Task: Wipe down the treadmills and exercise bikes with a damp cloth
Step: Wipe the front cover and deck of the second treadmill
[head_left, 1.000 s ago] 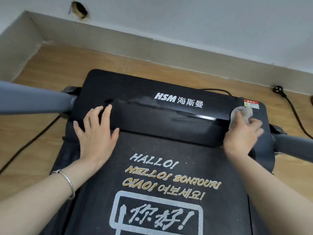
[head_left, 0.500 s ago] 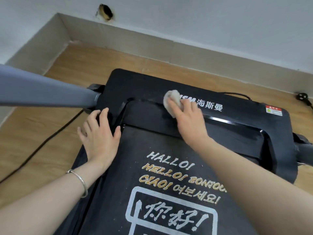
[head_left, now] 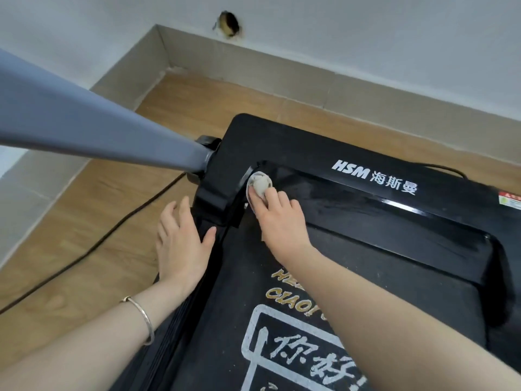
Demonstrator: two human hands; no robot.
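Cloth (head_left: 260, 184) is wadded under the right hand (head_left: 277, 218), grip curled over it, at the far-left inner corner of the treadmill (head_left: 310, 142) hood, just right of the grey upright (head_left: 98, 128). Left hand (head_left: 180, 241) lies flat on the left side rail (head_left: 180, 334), fingers straight, holding nothing. Tip imo: work the wad into that corner w/ fingertips, keep pressure even, refold to a clean face b4 the rail. Mind the belt (head_left: 225, 292) gap.
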